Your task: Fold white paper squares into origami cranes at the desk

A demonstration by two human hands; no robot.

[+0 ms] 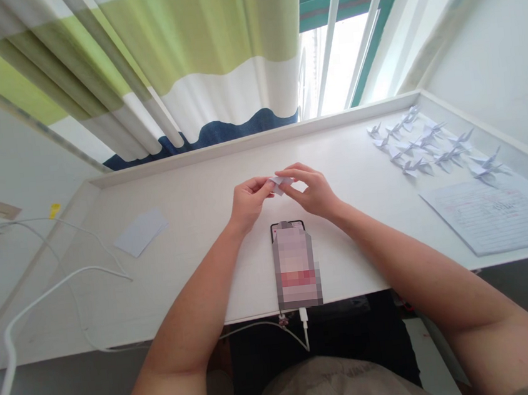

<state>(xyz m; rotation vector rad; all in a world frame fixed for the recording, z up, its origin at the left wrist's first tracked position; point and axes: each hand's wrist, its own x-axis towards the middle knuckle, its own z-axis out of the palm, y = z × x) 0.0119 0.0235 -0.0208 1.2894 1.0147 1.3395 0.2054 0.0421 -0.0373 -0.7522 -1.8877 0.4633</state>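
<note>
Between my two hands, above the middle of the white desk (pixel 206 273), is a small piece of folded white paper (pixel 279 184). My left hand (pixel 250 202) pinches its left side between thumb and fingers. On its right side my right hand (pixel 309 189) grips it, with thumb and index finger closed on the paper. Fingers hide part of the folds. Just below the hands lies a phone (pixel 294 263) with a blurred screen, a white charging cable (pixel 304 319) plugged into its lower end.
Several folded paper cranes (pixel 421 143) stand at the back right. Written sheets (pixel 496 214) lie in front of them. A stack of white paper squares (pixel 141 232) is at the left, near loose white cables (pixel 66 287). A raised rim (pixel 258 140) borders the desk below the curtain (pixel 228 31).
</note>
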